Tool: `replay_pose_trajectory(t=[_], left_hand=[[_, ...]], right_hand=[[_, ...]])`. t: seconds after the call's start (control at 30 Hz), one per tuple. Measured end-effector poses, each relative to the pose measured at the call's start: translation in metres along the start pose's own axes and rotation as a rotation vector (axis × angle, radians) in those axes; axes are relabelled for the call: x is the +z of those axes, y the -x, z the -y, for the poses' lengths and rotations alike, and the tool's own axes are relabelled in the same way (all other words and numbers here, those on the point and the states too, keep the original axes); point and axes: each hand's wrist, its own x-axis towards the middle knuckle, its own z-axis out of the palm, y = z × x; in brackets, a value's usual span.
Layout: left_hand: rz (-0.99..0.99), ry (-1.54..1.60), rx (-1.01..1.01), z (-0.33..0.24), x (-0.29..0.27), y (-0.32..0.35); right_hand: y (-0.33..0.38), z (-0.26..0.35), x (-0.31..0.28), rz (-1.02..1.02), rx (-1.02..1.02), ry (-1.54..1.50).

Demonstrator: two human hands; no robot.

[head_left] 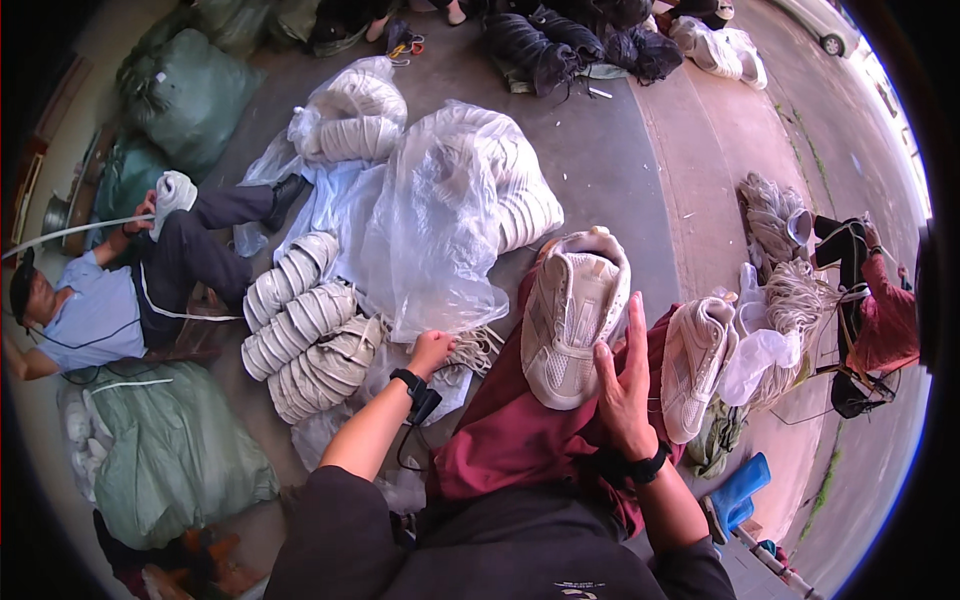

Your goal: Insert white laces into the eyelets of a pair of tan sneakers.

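A beige mesh sneaker [571, 340] rests on my thigh, its toe toward me and its collar open at the far end. No lace shows on its front. My right hand [630, 405] is open beside it, fingers stretched upward and the thumb at the edge of the toe. My left hand [432, 352] reaches away to the left with its fingers curled, at a bundle of pale shoelaces [474, 350] near a clear plastic bag [420, 270]. What those fingers hold is too small to tell. Another beige sneaker [692, 365] leans against my leg on the right.
Rows of nested beige shoes [300, 340] lie at left, and more are under plastic [525, 210]. Green sacks [180, 450] stand behind. A person [95, 310] sits at left with a shoe; another [885, 310] is at right near lace bundles [795, 300]. A blue boot [738, 490] stands lower right.
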Motion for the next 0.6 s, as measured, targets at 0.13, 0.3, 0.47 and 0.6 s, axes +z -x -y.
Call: replay_pose_trajectory(t=[0.13, 0.3, 0.47, 0.6], left_hand=[[-0.137, -0.515, 0.134, 0.053, -0.025, -0.029], [-0.521, -0.501, -0.220, 0.038, -0.027, -0.062], [-0.603, 0.001, 0.334, 0.014, -0.064, -0.115], [0.140, 0.814, 0.072, -0.074, -0.040, -0.132]], right_hand=[[-0.005, -0.005, 0.012, -0.018, 0.056, -0.077], [-0.011, -0.011, 0.027, -0.054, 0.021, -0.071], [-0.023, -0.024, 0.054, -0.068, 0.011, -0.125], [-0.029, -0.036, 0.066, -0.091, 0.024, -0.117]])
